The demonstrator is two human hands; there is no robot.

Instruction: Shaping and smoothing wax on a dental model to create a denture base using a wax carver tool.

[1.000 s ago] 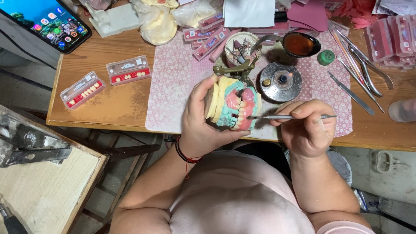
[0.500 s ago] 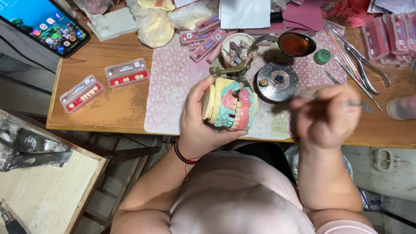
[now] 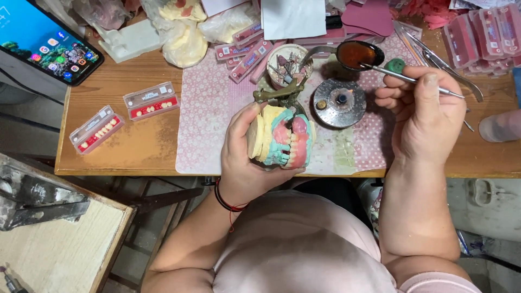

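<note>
Centre frame, the left hand (image 3: 244, 157) grips a denture model (image 3: 279, 135), likely brittle, by its base; the right hand (image 3: 426, 116) pinches a thin tool (image 3: 401, 77) tipped into the ladle (image 3: 357, 54).

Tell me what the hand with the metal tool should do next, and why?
Probably lift the tool's tip out of the spoon and carry it to the denture model. The right hand holds the thin metal tool with its tip in the amber melted wax in the spoon, while the left hand holds the denture model, its teeth facing the tool.
</note>
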